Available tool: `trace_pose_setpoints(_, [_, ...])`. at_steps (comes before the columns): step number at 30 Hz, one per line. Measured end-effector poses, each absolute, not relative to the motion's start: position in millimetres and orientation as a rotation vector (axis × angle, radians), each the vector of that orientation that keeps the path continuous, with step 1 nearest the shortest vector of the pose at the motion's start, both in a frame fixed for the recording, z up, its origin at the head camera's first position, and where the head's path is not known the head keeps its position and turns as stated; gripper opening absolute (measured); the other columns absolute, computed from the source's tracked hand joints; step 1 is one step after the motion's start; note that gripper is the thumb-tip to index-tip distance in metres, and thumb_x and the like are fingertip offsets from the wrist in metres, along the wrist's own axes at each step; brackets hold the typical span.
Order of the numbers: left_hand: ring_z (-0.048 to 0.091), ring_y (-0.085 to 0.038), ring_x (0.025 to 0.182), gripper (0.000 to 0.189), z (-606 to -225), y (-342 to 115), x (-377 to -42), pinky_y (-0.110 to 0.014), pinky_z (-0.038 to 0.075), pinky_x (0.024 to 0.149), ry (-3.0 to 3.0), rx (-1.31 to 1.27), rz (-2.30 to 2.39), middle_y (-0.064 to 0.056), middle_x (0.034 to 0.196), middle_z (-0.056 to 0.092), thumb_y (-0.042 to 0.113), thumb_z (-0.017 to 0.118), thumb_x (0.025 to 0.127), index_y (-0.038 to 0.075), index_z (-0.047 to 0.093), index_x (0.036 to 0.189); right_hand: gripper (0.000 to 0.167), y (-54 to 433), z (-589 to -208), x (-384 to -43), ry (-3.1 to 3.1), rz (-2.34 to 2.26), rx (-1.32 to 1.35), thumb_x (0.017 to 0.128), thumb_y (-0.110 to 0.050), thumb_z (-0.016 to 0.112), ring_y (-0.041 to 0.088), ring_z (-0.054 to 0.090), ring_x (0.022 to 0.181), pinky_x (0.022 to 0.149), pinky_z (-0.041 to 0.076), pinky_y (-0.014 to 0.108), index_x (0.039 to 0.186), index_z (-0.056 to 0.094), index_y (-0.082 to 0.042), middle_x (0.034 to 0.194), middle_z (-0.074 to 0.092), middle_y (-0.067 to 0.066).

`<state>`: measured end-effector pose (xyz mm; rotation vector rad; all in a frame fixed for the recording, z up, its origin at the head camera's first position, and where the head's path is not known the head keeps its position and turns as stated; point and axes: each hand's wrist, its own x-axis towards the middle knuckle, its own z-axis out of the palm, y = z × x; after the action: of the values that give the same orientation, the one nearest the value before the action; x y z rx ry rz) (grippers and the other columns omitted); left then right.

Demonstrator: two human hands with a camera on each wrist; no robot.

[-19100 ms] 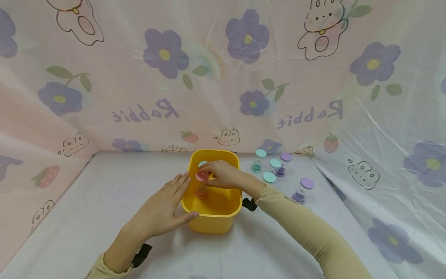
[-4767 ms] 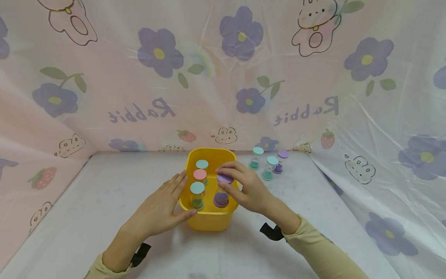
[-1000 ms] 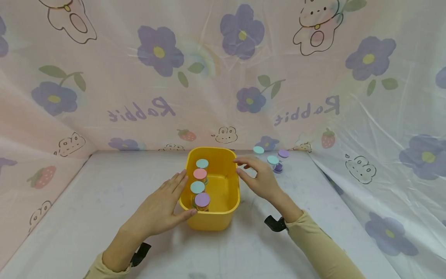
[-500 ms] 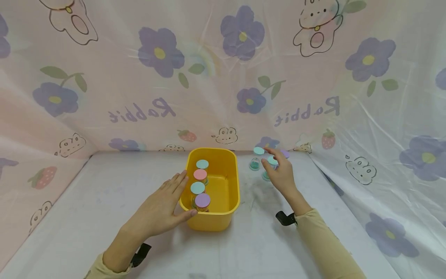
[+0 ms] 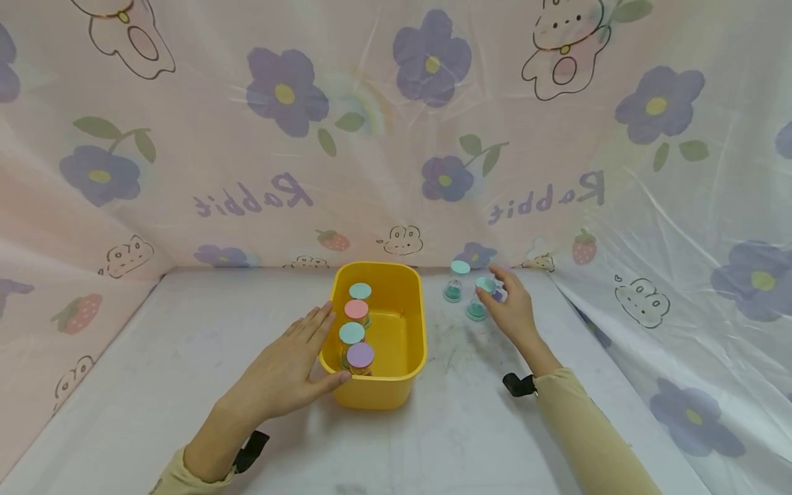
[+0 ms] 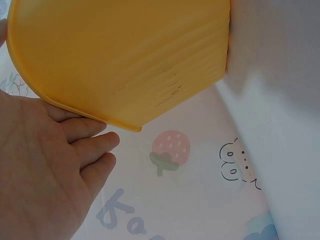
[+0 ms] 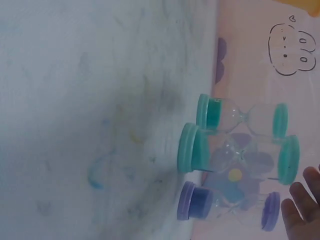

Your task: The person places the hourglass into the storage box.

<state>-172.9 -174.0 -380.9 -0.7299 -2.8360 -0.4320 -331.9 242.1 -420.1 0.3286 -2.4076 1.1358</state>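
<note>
My left hand [image 5: 281, 375] rests on the left rim of a yellow plastic bin [image 5: 374, 395], fingers straight; in the left wrist view its fingertips lie along the bin's edge. Inside, along the left wall, stand hourglasses with a teal cap [image 5: 360, 291], a pink cap [image 5: 355, 309], a teal cap [image 5: 351, 333] and a purple cap [image 5: 360, 356]. My right hand [image 5: 516, 309] is at the sand timers on the right, fingers spread and apparently holding nothing. Its fingertips are close to the purple hourglass [image 7: 201, 202], largely hidden in the head view. A teal hourglass [image 5: 476, 313] stands beside the thumb.
Another teal hourglass [image 5: 453, 292] stands farther back, left of the right hand. White cloth [image 5: 173, 330] covers the table. A curtain printed with flowers and rabbits [image 5: 371, 151] hangs behind and at both sides.
The purple-capped hourglass that the right hand held over the bin now stands at its front left. The right hand has moved right and back to the remaining timers. The left hand stays put.
</note>
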Motion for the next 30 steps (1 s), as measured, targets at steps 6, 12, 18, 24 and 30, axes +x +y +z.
trace_pose_setpoints(6, [0.022, -0.034, 0.158, 0.102, -382, -174, -173, -0.055, 0.026, 0.125, -2.834, -0.726, -0.442, -0.014, 0.173, 0.016, 0.073, 0.050, 0.098, 0.001, 0.023, 0.164, 0.061, 244, -428, -340, -2.483, 1.146, 0.297, 0.096, -0.019, 0.074, 0.046, 0.053, 0.129, 0.104, 0.049, 0.062, 0.148, 0.051, 0.003, 0.145, 0.054, 0.026])
trace_pose_setpoints(12, [0.022, -0.034, 0.158, 0.102, -382, -174, -173, -0.054, 0.025, 0.126, -2.833, -0.728, -0.437, -0.013, 0.173, 0.016, 0.074, 0.049, 0.098, 0.001, 0.023, 0.164, 0.057, 246, -434, -346, -2.504, 1.174, 0.289, 0.097, -0.013, 0.072, 0.045, 0.059, 0.124, 0.103, 0.053, 0.057, 0.145, 0.052, 0.008, 0.139, 0.057, 0.030])
trace_pose_setpoints(18, [0.023, -0.035, 0.157, 0.103, -382, -174, -173, -0.055, 0.026, 0.126, -2.832, -0.726, -0.434, -0.013, 0.173, 0.017, 0.074, 0.048, 0.097, 0.001, 0.024, 0.164, 0.053, 247, -436, -348, -2.531, 1.152, 0.300, 0.099, -0.011, 0.069, 0.046, 0.063, 0.119, 0.102, 0.055, 0.054, 0.145, 0.052, 0.009, 0.137, 0.057, 0.031])
trace_pose_setpoints(24, [0.023, -0.035, 0.157, 0.102, -381, -173, -172, -0.055, 0.026, 0.126, -2.831, -0.725, -0.441, -0.013, 0.173, 0.017, 0.074, 0.049, 0.097, 0.001, 0.024, 0.164, 0.051, 247, -436, -349, -2.516, 1.147, 0.308, 0.098, -0.008, 0.069, 0.046, 0.063, 0.119, 0.101, 0.055, 0.053, 0.143, 0.053, 0.010, 0.135, 0.059, 0.031])
trace_pose_setpoints(30, [0.023, -0.034, 0.157, 0.102, -381, -173, -172, -0.054, 0.025, 0.126, -2.829, -0.723, -0.444, -0.014, 0.173, 0.017, 0.074, 0.049, 0.097, 0.001, 0.024, 0.164, 0.049, 248, -436, -349, -2.500, 1.151, 0.302, 0.096, -0.006, 0.071, 0.045, 0.063, 0.119, 0.100, 0.056, 0.052, 0.140, 0.056, 0.010, 0.132, 0.060, 0.030])
